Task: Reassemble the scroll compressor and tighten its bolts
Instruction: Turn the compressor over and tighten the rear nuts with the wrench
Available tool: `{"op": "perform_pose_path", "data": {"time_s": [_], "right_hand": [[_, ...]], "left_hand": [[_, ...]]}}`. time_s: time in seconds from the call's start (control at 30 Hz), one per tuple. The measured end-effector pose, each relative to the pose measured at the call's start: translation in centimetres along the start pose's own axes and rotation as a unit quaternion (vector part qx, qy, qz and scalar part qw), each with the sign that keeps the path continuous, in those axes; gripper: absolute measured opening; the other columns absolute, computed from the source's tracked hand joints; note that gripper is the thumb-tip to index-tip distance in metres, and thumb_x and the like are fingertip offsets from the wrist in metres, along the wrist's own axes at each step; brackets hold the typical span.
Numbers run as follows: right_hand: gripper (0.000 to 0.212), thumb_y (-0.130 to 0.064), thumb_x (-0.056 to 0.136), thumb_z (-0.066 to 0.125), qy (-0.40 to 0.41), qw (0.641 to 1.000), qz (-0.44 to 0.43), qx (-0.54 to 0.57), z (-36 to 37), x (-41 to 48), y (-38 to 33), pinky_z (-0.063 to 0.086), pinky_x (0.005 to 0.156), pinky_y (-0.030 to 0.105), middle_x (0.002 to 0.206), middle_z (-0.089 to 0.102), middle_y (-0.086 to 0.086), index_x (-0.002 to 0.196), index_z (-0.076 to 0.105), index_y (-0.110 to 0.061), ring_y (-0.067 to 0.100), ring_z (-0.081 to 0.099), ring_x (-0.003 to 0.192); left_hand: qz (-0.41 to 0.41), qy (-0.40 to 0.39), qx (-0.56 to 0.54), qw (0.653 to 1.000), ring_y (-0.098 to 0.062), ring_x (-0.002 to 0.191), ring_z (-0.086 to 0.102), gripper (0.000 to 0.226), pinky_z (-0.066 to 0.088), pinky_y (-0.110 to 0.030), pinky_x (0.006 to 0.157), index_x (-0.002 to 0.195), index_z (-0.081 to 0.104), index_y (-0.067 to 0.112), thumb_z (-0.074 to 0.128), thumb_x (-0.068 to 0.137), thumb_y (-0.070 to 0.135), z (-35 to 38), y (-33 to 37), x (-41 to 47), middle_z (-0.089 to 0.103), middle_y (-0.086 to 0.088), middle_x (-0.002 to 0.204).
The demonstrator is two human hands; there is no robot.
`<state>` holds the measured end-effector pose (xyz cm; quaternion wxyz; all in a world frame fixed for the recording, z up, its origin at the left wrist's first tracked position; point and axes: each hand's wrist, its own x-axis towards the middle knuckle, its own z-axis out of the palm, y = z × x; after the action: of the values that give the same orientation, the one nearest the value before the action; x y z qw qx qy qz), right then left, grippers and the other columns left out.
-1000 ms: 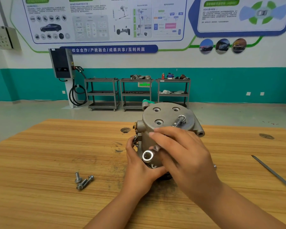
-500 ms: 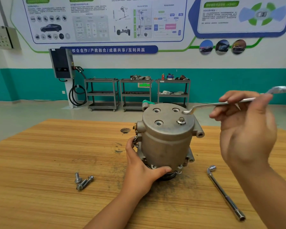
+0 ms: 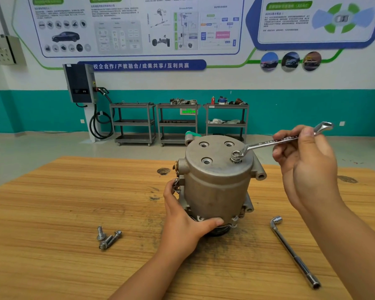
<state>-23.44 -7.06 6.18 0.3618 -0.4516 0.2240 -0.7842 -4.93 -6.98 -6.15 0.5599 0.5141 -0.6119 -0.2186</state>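
The left hand (image 3: 182, 221) covers the low left part of the compressor (image 3: 217, 187), so that side is hard to see. The dark bottom of it sits in shadow. The fingers of the right hand (image 3: 307, 169) hide the middle of the wrench (image 3: 268, 144), and the right arm runs off the edge of the view. The small words on the wall posters (image 3: 139, 24) are too blurry to read.

The compressor is a dull grey metal can with a round, flat top. It stands upright in the middle of the worktop (image 3: 63, 213), which is yellow wood with long stripes and some dark smudges. Three round holes (image 3: 206, 160) in the top are open. One shiny bolt (image 3: 236, 155) sits in the fourth. The wrench is thin, flat, shiny metal. A few loose bolts (image 3: 108, 238) lie well to the left. A long metal bar with a bent end (image 3: 294, 254) lies on the right.

The left hand wraps round the compressor near its base, thumb in front. The right hand pinches the wrench near its far end.

Half a second ago the wrench's open end was just beside the bolt. Now it sits round the bolt. The left hand and the loose bolts have not moved.
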Motion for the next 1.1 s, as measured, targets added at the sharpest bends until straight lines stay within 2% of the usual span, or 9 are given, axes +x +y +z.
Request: {"op": "perform_pose_path", "data": {"time_s": [0.2, 0.4, 0.57, 0.7, 0.8, 0.87, 0.97, 1.0, 1.1], "right_hand": [[0.031, -0.018, 0.106, 0.026, 0.036, 0.997, 0.059, 0.035, -0.3, -0.4, 1.0, 0.044, 0.051, 0.020, 0.067, 0.065, -0.004, 0.081, 0.044, -0.015, 0.011, 0.049, 0.048], [0.030, -0.005, 0.098, 0.027, 0.081, 0.993, -0.001, 0.081, 0.3, -2.0, 1.4, 0.038, 0.048, 0.019, 0.061, 0.064, 0.000, 0.072, 0.041, -0.012, 0.015, 0.045, 0.045], [0.034, -0.004, 0.092, 0.026, 0.066, 0.992, -0.027, 0.103, 1.0, -3.1, 1.2, 0.038, 0.045, 0.020, 0.052, 0.056, -0.006, 0.063, 0.041, -0.014, 0.011, 0.050, 0.044], [0.039, -0.008, 0.079, 0.036, 0.027, 0.995, -0.097, 0.014, 1.5, -4.2, 1.2, 0.040, 0.047, 0.022, 0.055, 0.054, -0.009, 0.049, 0.055, -0.025, 0.008, 0.052, 0.051], [0.028, -0.017, 0.077, 0.045, 0.005, 0.992, -0.121, -0.037, 1.7, -5.1, 1.4, 0.040, 0.050, 0.022, 0.057, 0.057, -0.008, 0.056, 0.060, -0.027, 0.011, 0.051, 0.052], [0.020, -0.023, 0.075, 0.049, -0.018, 0.989, -0.136, -0.050, 1.8, -5.8, 1.5, 0.039, 0.052, 0.024, 0.058, 0.056, -0.006, 0.060, 0.060, -0.026, 0.017, 0.050, 0.054], [0.019, -0.021, 0.081, 0.048, -0.050, 0.973, -0.190, -0.124, 1.9, -6.6, 1.7, 0.037, 0.056, 0.033, 0.063, 0.051, 0.003, 0.062, 0.052, -0.017, 0.025, 0.048, 0.060], [0.020, -0.019, 0.083, 0.048, -0.062, 0.963, -0.213, -0.156, 2.0, -6.8, 1.8, 0.038, 0.057, 0.033, 0.065, 0.050, 0.006, 0.064, 0.051, -0.012, 0.024, 0.048, 0.062], [0.014, -0.016, 0.084, 0.052, -0.099, 0.925, -0.274, -0.243, 2.3, -7.3, 1.7, 0.038, 0.061, 0.015, 0.069, 0.049, 0.004, 0.070, 0.053, -0.011, 0.008, 0.047, 0.066]], "left_hand": [[-0.002, -0.001, -0.005, 1.000, 0.001, 0.123, 0.027, 0.121, 0.024, -0.022, 0.099, 0.101, -0.011, 0.083, 0.092, 0.049, 0.045, 0.0, 0.0, 0.0, 0.018, 0.022, 0.136], [-0.001, -0.006, -0.010, 1.000, 0.003, 0.121, 0.026, 0.120, 0.023, -0.020, 0.099, 0.103, -0.011, 0.079, 0.092, 0.052, 0.042, -0.1, -0.1, 0.0, 0.017, 0.021, 0.136], [-0.003, -0.006, -0.010, 1.000, 0.004, 0.122, 0.023, 0.119, 0.022, -0.019, 0.099, 0.106, -0.011, 0.074, 0.091, 0.054, 0.041, -0.2, -0.2, 0.0, 0.013, 0.023, 0.136], [0.003, -0.002, -0.014, 1.000, 0.001, 0.124, 0.024, 0.119, 0.022, -0.020, 0.100, 0.107, -0.009, 0.075, 0.092, 0.054, 0.038, -0.1, -0.4, 0.1, 0.016, 0.020, 0.138], [-0.005, -0.004, -0.022, 1.000, -0.003, 0.129, 0.024, 0.124, 0.021, -0.021, 0.104, 0.128, -0.005, 0.059, 0.092, 0.053, 0.039, 0.0, -0.6, 0.1, 0.016, 0.019, 0.139], [-0.007, -0.002, -0.023, 1.000, -0.006, 0.132, 0.025, 0.127, 0.022, -0.022, 0.105, 0.134, -0.005, 0.051, 0.092, 0.053, 0.038, 0.0, -0.7, 0.1, 0.018, 0.018, 0.141], [-0.002, 0.000, -0.022, 1.000, -0.008, 0.133, 0.028, 0.125, 0.024, -0.023, 0.106, 0.127, -0.006, 0.053, 0.093, 0.053, 0.036, 0.0, -0.6, 0.1, 0.020, 0.016, 0.141], [0.001, 0.000, -0.020, 1.000, -0.010, 0.134, 0.030, 0.124, 0.025, -0.025, 0.107, 0.125, -0.006, 0.055, 0.094, 0.053, 0.036, -0.1, -0.6, 0.1, 0.021, 0.016, 0.141], [0.004, -0.001, -0.017, 1.000, -0.015, 0.135, 0.037, 0.121, 0.033, -0.037, 0.112, 0.114, -0.005, 0.067, 0.094, 0.049, 0.042, -0.2, -0.2, 0.0, 0.026, 0.009, 0.147]]}}
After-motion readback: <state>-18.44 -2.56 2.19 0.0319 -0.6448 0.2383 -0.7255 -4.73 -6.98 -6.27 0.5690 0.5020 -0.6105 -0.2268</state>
